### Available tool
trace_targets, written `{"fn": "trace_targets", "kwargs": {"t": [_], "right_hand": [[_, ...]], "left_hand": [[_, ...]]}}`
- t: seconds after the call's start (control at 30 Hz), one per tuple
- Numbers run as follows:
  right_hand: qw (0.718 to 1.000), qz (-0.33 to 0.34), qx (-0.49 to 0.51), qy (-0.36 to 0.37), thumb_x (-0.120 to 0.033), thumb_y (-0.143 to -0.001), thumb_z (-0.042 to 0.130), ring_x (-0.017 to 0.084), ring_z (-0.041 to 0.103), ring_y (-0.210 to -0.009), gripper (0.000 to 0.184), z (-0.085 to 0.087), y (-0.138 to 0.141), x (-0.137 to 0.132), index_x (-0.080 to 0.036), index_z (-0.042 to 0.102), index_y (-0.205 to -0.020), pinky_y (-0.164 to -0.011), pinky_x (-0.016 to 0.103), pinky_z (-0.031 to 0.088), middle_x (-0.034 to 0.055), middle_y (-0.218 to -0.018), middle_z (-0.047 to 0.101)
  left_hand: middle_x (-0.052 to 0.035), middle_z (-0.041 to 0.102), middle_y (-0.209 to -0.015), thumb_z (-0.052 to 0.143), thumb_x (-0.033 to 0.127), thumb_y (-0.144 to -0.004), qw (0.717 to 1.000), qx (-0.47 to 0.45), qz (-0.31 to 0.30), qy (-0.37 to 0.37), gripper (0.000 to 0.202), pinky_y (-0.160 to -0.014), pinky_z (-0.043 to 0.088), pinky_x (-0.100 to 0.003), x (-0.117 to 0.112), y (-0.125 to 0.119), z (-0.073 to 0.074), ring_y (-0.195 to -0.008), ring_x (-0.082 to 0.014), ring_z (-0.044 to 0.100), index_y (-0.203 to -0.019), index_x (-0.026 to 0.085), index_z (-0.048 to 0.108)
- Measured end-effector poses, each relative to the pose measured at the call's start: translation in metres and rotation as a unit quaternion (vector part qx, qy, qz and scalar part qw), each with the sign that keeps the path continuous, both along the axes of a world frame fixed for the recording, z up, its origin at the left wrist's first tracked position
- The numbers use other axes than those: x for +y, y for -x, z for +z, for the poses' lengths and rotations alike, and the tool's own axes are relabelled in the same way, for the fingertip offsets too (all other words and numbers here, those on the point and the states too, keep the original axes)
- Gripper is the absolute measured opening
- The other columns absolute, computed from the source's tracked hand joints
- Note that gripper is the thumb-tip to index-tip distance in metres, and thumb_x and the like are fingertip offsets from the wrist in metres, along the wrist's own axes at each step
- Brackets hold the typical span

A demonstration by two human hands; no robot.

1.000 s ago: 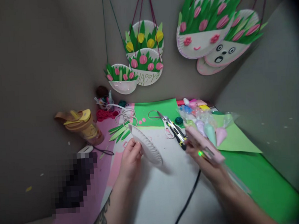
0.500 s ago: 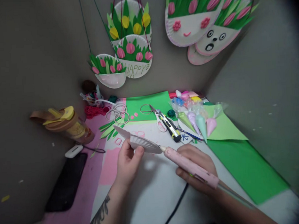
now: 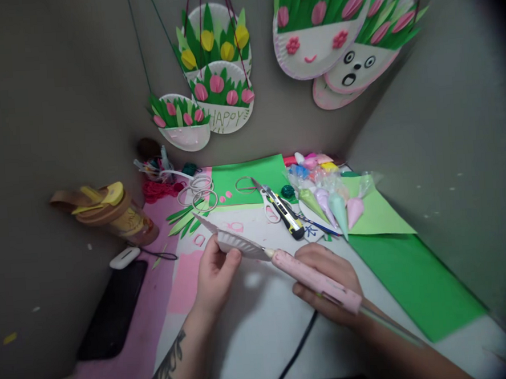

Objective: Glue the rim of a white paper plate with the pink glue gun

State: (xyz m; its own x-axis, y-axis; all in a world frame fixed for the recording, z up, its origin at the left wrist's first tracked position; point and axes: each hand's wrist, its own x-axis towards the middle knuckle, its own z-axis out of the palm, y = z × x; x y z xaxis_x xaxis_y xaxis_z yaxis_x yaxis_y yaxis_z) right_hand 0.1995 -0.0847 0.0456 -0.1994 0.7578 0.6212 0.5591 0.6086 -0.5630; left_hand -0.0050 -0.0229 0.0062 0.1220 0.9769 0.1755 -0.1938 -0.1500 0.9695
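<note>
Left hand: white ribbed paper plate half was pinched, grip closed.
Right hand: pink pen-shaped glue gun was gripped, tip at plate edge.
Risk: fingers near the nozzle could be burnt.

The left hand covers the near rim of the paper plate. The right hand wraps the middle of the pink glue gun, and the nozzle tip at the plate's edge is too small to make out. The black cord runs off the near edge. The top edge cuts off the far hanging plates. Small items in the far-left cup, perhaps pens, are blurred.
</note>
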Motion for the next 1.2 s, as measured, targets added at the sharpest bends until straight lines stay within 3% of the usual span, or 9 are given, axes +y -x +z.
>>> {"fn": "trace_targets", "kwargs": {"t": [0.3,0.5,0.6,0.83,1.03,1.2], "right_hand": [[0.999,0.005,0.026,0.018,-0.02,-0.08,0.06,0.017,0.06,-0.063,0.014,-0.005,0.0,0.0,-0.018,0.066,-0.093,-0.056,0.029,0.051,0.0035,-0.07,0.063],[0.999,0.001,0.037,0.016,-0.022,-0.08,0.062,0.016,0.06,-0.062,0.007,-0.006,0.0,0.001,-0.018,0.064,-0.085,-0.056,0.028,0.049,0.0034,-0.07,0.063],[0.999,0.002,0.04,0.017,-0.023,-0.08,0.062,0.016,0.06,-0.063,0.009,-0.008,0.0,0.001,-0.018,0.063,-0.088,-0.057,0.028,0.05,0.0034,-0.071,0.063],[0.998,0.01,0.047,0.029,-0.025,-0.08,0.063,0.016,0.059,-0.062,0.01,-0.01,0.0,0.002,-0.019,0.064,-0.088,-0.055,0.028,0.049,0.0029,-0.071,0.063],[0.998,0.022,0.048,0.024,-0.025,-0.079,0.063,0.016,0.059,-0.061,0.009,-0.009,0.001,0.003,-0.019,0.063,-0.086,-0.053,0.027,0.049,0.0028,-0.07,0.063],[0.999,0.023,0.036,0.024,-0.025,-0.082,0.06,0.017,0.061,-0.063,0.015,-0.008,-0.001,0.001,-0.019,0.066,-0.095,-0.057,0.029,0.052,0.0035,-0.071,0.064]], "left_hand": [[-0.0037,0.064,-0.086,0.068,0.039,-0.079,1.0,-0.021,-0.008,0.007,0.024,-0.082,0.045,-0.03,0.001,0.0,-0.005,-0.088,-0.0204,0.058,-0.094,0.021,0.065],[-0.0065,0.066,-0.102,0.064,0.036,-0.082,0.999,0.031,-0.032,-0.019,0.028,-0.087,0.044,-0.032,0.001,0.001,-0.003,-0.096,-0.0216,0.059,-0.105,0.021,0.064],[-0.0072,0.067,-0.104,0.067,0.035,-0.081,0.998,0.048,-0.041,-0.023,0.027,-0.089,0.044,-0.033,0.001,0.002,-0.003,-0.097,-0.0223,0.06,-0.102,0.02,0.066],[-0.0056,0.069,-0.1,0.07,0.037,-0.078,0.999,-0.054,0.006,0.003,0.029,-0.089,0.046,-0.032,0.004,0.001,-0.007,-0.097,-0.0206,0.06,-0.103,0.022,0.067],[-0.0037,0.068,-0.107,0.074,0.036,-0.075,0.987,-0.151,0.035,0.034,0.027,-0.094,0.044,-0.034,0.004,-0.003,0.001,-0.103,-0.0193,0.059,-0.098,0.024,0.067],[-0.0029,0.066,-0.099,0.073,0.04,-0.074,0.985,-0.152,0.045,0.065,0.031,-0.087,0.047,-0.032,0.003,-0.005,0.005,-0.093,-0.0174,0.06,-0.098,0.023,0.064]]}}
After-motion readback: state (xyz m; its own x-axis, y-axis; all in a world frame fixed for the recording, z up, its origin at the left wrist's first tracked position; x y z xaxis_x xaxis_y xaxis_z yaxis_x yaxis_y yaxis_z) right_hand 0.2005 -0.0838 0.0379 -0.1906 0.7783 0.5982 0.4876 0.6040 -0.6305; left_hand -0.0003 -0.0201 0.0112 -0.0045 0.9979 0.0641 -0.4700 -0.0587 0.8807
